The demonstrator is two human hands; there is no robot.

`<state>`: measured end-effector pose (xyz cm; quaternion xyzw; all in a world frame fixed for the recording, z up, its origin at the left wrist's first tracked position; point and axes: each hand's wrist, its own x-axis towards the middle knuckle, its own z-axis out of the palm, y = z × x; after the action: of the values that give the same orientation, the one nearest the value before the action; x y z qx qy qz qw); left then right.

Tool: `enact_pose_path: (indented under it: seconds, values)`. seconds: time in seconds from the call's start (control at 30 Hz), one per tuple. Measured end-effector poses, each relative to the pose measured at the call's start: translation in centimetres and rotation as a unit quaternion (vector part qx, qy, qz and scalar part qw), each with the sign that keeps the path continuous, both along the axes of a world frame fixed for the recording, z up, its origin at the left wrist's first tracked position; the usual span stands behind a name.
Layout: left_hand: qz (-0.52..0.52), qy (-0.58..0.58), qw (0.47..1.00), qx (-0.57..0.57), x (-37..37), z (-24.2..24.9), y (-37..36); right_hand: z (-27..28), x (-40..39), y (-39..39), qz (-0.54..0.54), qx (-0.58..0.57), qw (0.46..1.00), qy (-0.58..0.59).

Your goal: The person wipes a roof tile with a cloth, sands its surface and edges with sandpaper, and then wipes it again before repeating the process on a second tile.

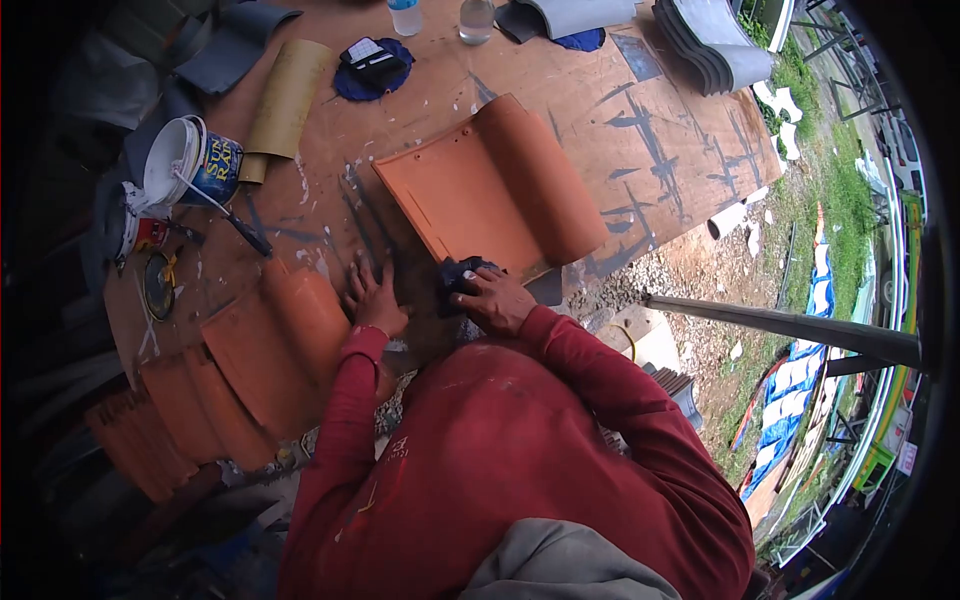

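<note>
An orange roof tile point(480, 195) lies on the stained wooden table point(620, 130), its raised curve to the right. My right hand point(495, 300) has its fingers closed on a dark blue cloth point(460, 280) at the tile's near left corner. My left hand point(374, 300) lies on the table with its fingers spread, holding nothing. Just left of it are more orange tiles point(280, 335), overlapping in a row toward the lower left.
At the left stand a white-and-blue paint bucket point(215, 165) with a brush point(240, 225) and a yellowish curved tile point(285, 100). Farther back are a dark cloth with a phone-like item point(372, 68), bottles point(405, 15) and stacked gray tiles point(710, 45). A pole point(790, 325) extends at right.
</note>
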<state>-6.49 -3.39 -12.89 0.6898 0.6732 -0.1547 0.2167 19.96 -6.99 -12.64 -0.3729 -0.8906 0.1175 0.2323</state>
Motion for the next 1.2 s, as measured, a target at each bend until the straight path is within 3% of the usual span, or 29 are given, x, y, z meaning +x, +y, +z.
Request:
enact_pose_path:
  seconds: [0.03, 0.1, 0.2, 0.23, 0.3, 0.33, 0.4, 0.5, 0.53, 0.63, 0.77, 0.87, 0.97, 1.0, 1.03, 1.07, 1.1, 1.13, 1.17, 1.2]
  values:
    - [0.008, -0.025, 1.0, 0.006, 0.0, 0.3, -0.1, -0.2, 1.0, -0.6, 0.001, 0.001, 1.0, 0.003]
    - [0.029, -0.044, 0.999, 0.01, -0.5, 0.3, -0.4, 0.5, 2.8, -1.7, -0.067, -0.271, 0.953, -0.121]
    - [0.011, -0.052, 0.998, 0.03, -0.7, -0.2, -0.4, 4.0, 4.8, -2.2, -0.085, -0.259, 0.95, -0.152]
    - [0.015, -0.042, 0.999, 0.021, -0.6, -0.2, -0.2, 5.5, 4.3, -2.1, -0.099, -0.271, 0.954, -0.075]
    - [0.007, -0.037, 0.999, 0.008, 0.0, 0.1, -0.3, 6.1, 2.4, -1.6, -0.083, -0.215, 0.973, 0.015]
    - [0.011, -0.028, 1.0, 0.003, 0.2, 0.4, -0.1, 5.2, 1.4, -1.2, -0.094, -0.215, 0.972, 0.013]
    - [0.006, -0.02, 1.0, -0.001, 0.4, 0.1, -0.1, 1.6, 0.1, -0.9, -0.081, -0.11, 0.989, 0.056]
    - [0.005, -0.014, 1.0, 0.011, 0.2, 0.0, -0.1, -1.4, 2.2, -2.0, -0.086, -0.058, 0.995, 0.007]
    - [0.0, -0.011, 1.0, 0.013, 0.1, 0.1, 0.1, -1.7, 3.9, -2.4, -0.108, -0.096, 0.989, -0.029]
    - [-0.002, -0.015, 1.0, 0.009, 0.1, -0.6, 0.1, 2.3, 9.3, -4.4, -0.237, -0.17, 0.953, -0.083]
    - [-0.004, 0.001, 1.0, 0.004, 0.3, -1.0, 0.1, 4.7, 14.6, -4.8, -0.398, -0.043, 0.915, 0.048]
    - [0.014, 0.003, 1.0, -0.017, 0.9, 0.6, 0.5, 3.8, 18.1, -3.1, -0.528, 0.027, 0.843, 0.104]
    - [0.01, -0.004, 1.0, -0.028, 0.6, 0.7, 0.8, 3.3, 20.5, -0.9, -0.607, 0.053, 0.792, -0.038]
    - [0.028, -0.02, 0.999, -0.014, 0.6, 0.3, 0.8, 2.5, 20.6, 0.0, -0.625, 0.059, 0.779, 0.014]
    - [0.076, -0.08, 0.994, -0.002, 0.9, 0.2, 0.8, 2.7, 20.7, 0.8, -0.598, 0.062, 0.799, 0.021]
    - [0.098, -0.239, 0.957, 0.131, 0.4, -3.6, 0.4, 2.2, 20.8, 1.6, -0.57, 0.019, 0.819, 0.065]
    - [0.213, -0.417, 0.877, 0.102, 1.8, -1.7, 0.9, 1.3, 20.6, 2.4, -0.532, -0.011, 0.842, 0.089]
    - [0.311, -0.517, 0.794, 0.073, 3.4, -0.8, 1.1, 0.9, 20.5, 3.3, -0.489, -0.06, 0.865, 0.099]
    - [0.412, -0.581, 0.702, -0.027, 5.1, 2.4, 1.4, 0.1, 20.3, 4.0, -0.461, -0.128, 0.865, 0.148]
    - [0.411, -0.624, 0.662, -0.059, 6.5, 2.8, 1.5, -1.2, 20.1, 4.9, -0.431, -0.196, 0.859, 0.193]
